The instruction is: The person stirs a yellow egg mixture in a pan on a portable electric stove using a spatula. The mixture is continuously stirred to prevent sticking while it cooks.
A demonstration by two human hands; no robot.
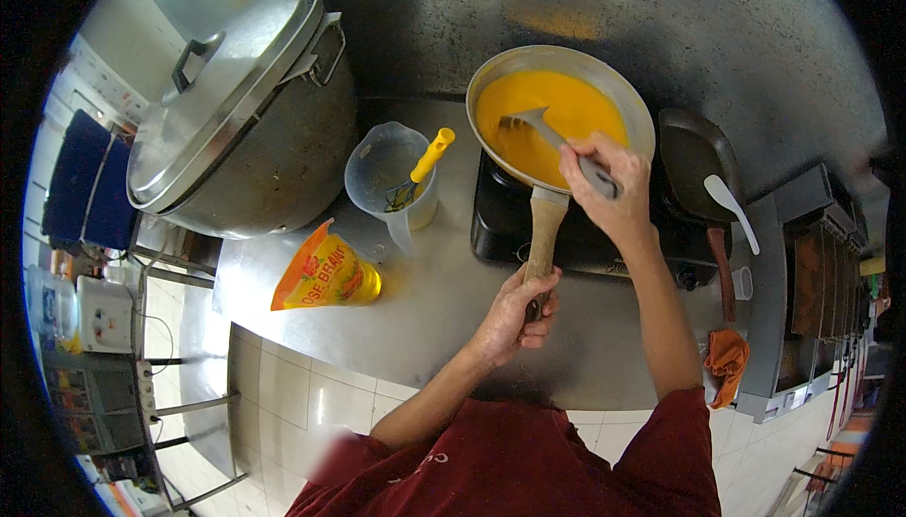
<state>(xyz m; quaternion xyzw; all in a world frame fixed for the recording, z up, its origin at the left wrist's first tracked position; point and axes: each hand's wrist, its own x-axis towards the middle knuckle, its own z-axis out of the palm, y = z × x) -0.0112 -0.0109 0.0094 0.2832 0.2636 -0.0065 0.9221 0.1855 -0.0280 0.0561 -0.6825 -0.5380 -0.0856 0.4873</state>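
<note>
My left hand (513, 315) is wrapped around the wooden handle (545, 234) of a deep metal pan (630, 99). Thick yellow-orange liquid (566, 96) covers the pan's bottom. With my right hand (612, 188) I grip a grey spatula-like utensil (552, 135), its head dipped in the liquid toward the pan's left side; the submerged part is hard to make out. Beneath the pan is a black portable stove (495, 234). Left of it stands a translucent plastic measuring jug (371, 170), a yellow-handled whisk (432, 156) leaning inside.
A large lidded pot (283, 156) fills the back left. Nearer me stands a cooking oil pouch (333, 276). At right are a dark square pan (697, 156), a white spatula (732, 209), a small clear cup (742, 283), an orange cloth (727, 368) and a metal grill unit (778, 347).
</note>
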